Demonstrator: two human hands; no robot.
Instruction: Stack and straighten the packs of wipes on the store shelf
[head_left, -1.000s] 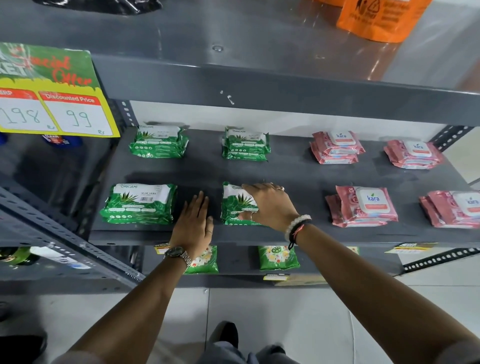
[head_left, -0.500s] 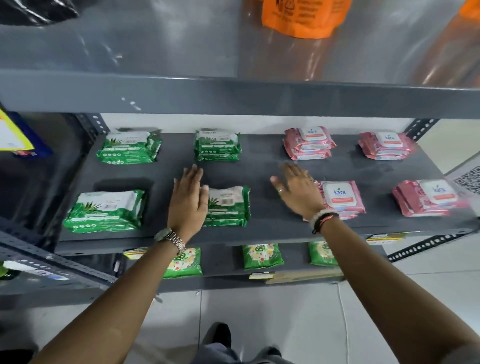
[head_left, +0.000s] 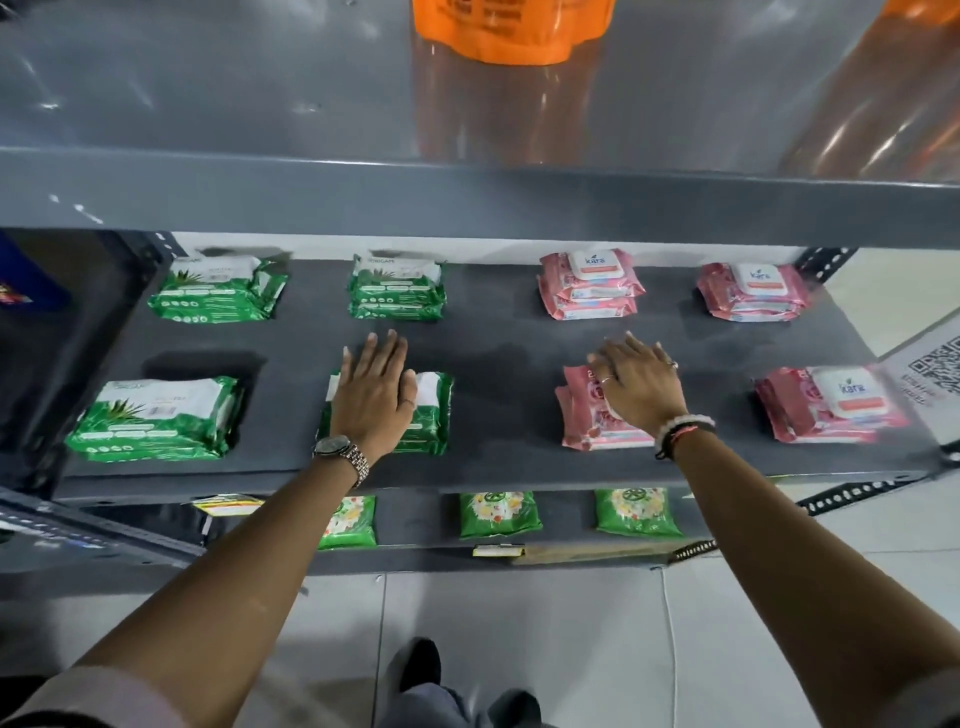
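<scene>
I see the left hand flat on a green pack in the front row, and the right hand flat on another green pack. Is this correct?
Not quite. The head view shows the right hand on a pink pack, not green. The left hand does lie flat on a front-row green pack.

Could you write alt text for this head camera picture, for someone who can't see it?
A person's left hand lies flat on a green pack of wipes and the right hand on a pink pack of wipes, on a dark grey metal shelf.
</scene>
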